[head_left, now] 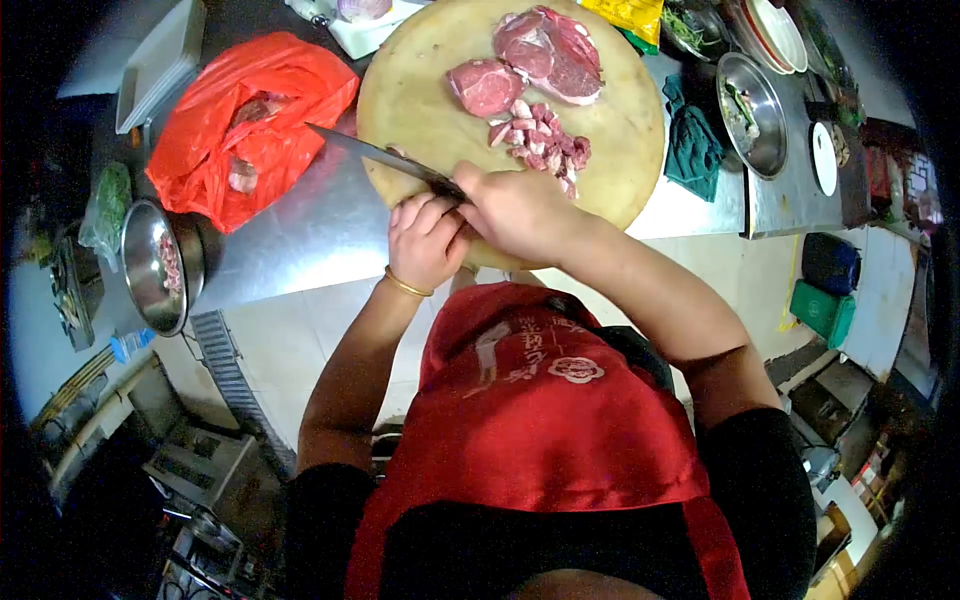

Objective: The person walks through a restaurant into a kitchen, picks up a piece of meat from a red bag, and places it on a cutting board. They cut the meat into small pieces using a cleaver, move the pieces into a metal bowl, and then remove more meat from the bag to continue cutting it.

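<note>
Starting at the left, a steel bowl [135,250] with a few meat scraps sits on the metal counter [320,220], and a red plastic bag [270,80] lies beside it with more meat showing inside. Next comes the knife [375,155], its blade reaching out leftwards over the near edge of the round cutting board [420,70]. The left hand [425,240] is curled into a loose fist pressed against the right one; whether it grips anything cannot be told. The right hand [520,210] is closed firmly round the knife handle. Further right on the board lie the raw meat slabs [550,50], with the diced meat [540,135] heaped just below them, well apart from the blade. A green cloth [690,150] lies off the board's right rim.

In my judgement, good cutting here calls for bringing the blade back over the slabs, knuckles of the free hand tucked as a guide, fingertips behind the edge, and the cut pieces kept aside
</note>
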`<action>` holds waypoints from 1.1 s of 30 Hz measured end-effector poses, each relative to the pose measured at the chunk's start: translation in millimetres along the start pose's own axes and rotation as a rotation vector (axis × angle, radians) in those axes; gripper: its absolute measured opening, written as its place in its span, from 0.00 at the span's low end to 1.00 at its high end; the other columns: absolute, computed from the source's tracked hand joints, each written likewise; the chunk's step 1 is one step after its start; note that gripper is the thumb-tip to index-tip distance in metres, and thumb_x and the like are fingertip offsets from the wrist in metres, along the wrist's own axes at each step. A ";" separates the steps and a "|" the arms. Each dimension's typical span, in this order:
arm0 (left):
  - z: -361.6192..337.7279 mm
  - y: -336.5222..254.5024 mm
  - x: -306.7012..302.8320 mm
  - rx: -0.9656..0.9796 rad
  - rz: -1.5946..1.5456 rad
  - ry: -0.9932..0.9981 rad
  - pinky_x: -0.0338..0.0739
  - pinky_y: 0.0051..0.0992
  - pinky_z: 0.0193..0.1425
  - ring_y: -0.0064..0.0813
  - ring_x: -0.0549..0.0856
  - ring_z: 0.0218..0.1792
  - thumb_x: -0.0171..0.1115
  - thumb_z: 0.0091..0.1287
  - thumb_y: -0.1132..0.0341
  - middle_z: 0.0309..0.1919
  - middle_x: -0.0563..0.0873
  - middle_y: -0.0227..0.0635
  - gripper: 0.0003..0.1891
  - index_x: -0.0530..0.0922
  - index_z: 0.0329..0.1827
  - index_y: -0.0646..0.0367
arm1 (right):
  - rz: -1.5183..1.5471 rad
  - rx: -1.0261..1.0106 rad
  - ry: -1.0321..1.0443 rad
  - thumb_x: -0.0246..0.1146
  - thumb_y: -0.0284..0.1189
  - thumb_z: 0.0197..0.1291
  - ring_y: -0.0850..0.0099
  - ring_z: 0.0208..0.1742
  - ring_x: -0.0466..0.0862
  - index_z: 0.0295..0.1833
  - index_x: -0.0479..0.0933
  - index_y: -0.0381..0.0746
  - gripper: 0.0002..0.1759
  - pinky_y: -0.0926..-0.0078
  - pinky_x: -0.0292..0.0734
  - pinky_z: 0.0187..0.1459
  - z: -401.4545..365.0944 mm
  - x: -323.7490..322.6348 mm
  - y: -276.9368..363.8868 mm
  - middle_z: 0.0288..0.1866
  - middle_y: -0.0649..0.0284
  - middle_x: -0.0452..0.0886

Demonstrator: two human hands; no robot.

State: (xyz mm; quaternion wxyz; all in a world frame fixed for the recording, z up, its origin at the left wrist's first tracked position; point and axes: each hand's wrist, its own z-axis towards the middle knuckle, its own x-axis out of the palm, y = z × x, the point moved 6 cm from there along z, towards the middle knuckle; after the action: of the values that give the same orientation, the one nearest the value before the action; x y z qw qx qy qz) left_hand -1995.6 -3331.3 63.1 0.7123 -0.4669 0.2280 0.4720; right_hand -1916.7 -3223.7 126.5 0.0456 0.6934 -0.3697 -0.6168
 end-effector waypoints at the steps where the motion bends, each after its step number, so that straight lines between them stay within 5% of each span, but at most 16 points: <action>1: 1.2 -0.9 -2.6 0.030 -0.016 -0.008 0.73 0.40 0.57 0.41 0.80 0.52 0.68 0.52 0.68 0.47 0.83 0.34 0.14 0.83 0.43 0.55 | 0.032 -0.035 -0.015 0.63 0.31 0.62 0.47 0.35 0.84 0.48 0.70 0.40 0.13 0.51 0.79 0.35 -6.9 -3.1 -4.3 0.32 0.50 0.82; 5: 7.0 5.2 -10.8 -0.122 -0.246 -0.014 0.72 0.41 0.60 0.43 0.80 0.54 0.69 0.49 0.72 0.52 0.82 0.36 0.24 0.80 0.53 0.54 | 0.194 0.015 0.006 0.62 0.33 0.63 0.46 0.40 0.84 0.56 0.70 0.41 0.18 0.51 0.79 0.42 -85.2 -17.7 -78.5 0.35 0.46 0.82; 7: 23.2 -2.9 -15.2 -0.088 -0.137 0.079 0.71 0.39 0.61 0.41 0.80 0.54 0.68 0.51 0.71 0.51 0.83 0.35 0.20 0.80 0.49 0.52 | 0.228 0.245 0.054 0.62 0.34 0.65 0.43 0.38 0.83 0.56 0.68 0.40 0.18 0.48 0.77 0.39 -118.9 -23.2 -97.5 0.32 0.45 0.82; 10: 34.6 1.9 -2.7 -0.062 0.032 0.150 0.70 0.37 0.58 0.36 0.82 0.49 0.72 0.52 0.64 0.43 0.85 0.30 0.16 0.83 0.45 0.49 | 0.204 0.322 -0.097 0.61 0.33 0.65 0.42 0.37 0.83 0.55 0.67 0.40 0.17 0.47 0.77 0.37 -130.6 -29.6 -97.8 0.30 0.44 0.81; 13: 41.5 11.3 7.9 -0.152 0.229 0.121 0.71 0.37 0.52 0.33 0.83 0.42 0.77 0.51 0.54 0.34 0.85 0.25 0.25 0.83 0.53 0.49 | 0.340 0.303 -0.224 0.60 0.31 0.65 0.39 0.36 0.82 0.57 0.64 0.40 0.19 0.47 0.76 0.36 -129.7 -24.5 -84.9 0.31 0.43 0.81; 20: 13.4 11.8 -10.0 -0.330 0.150 0.039 0.71 0.39 0.53 0.36 0.83 0.43 0.76 0.53 0.59 0.35 0.85 0.28 0.29 0.78 0.59 0.52 | 0.256 0.120 -0.114 0.61 0.31 0.64 0.47 0.34 0.84 0.55 0.65 0.40 0.18 0.51 0.80 0.34 -139.4 -27.3 -37.3 0.34 0.47 0.82; 21: 15.0 10.4 -13.2 -0.374 0.122 0.020 0.71 0.38 0.49 0.35 0.83 0.41 0.73 0.55 0.63 0.35 0.85 0.27 0.20 0.81 0.52 0.51 | 0.213 0.124 -0.081 0.62 0.31 0.63 0.47 0.32 0.84 0.55 0.65 0.39 0.18 0.51 0.80 0.33 -139.3 -22.1 -33.4 0.33 0.48 0.82; 27: 14.8 8.2 -14.7 -0.346 0.160 0.027 0.69 0.35 0.44 0.32 0.82 0.38 0.73 0.54 0.64 0.32 0.84 0.25 0.07 0.84 0.34 0.48 | 0.131 0.166 0.006 0.59 0.27 0.60 0.46 0.31 0.85 0.49 0.67 0.36 0.14 0.48 0.80 0.31 -115.6 -5.5 -22.0 0.29 0.46 0.83; 30: 17.4 0.5 -18.6 -0.290 0.169 0.019 0.69 0.35 0.46 0.32 0.82 0.37 0.73 0.53 0.66 0.32 0.84 0.26 0.08 0.83 0.35 0.48 | 0.127 0.049 -0.125 0.59 0.27 0.60 0.44 0.32 0.85 0.49 0.68 0.35 0.14 0.48 0.80 0.34 -60.3 1.0 -24.7 0.29 0.46 0.83; 33: 11.2 3.6 -18.3 -0.316 0.158 0.057 0.68 0.34 0.46 0.32 0.82 0.37 0.73 0.52 0.67 0.32 0.85 0.27 0.11 0.83 0.38 0.49 | 0.136 0.116 -0.045 0.59 0.28 0.61 0.43 0.35 0.85 0.50 0.69 0.35 0.14 0.48 0.80 0.37 -29.2 -2.3 -20.2 0.30 0.45 0.83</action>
State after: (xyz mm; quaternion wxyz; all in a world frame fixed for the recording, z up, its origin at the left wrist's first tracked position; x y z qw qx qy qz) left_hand -2008.3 -3329.4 80.6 0.5840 -0.5669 0.2071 0.5428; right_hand -1881.4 -3219.2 124.8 0.0388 0.6542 -0.4518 -0.6052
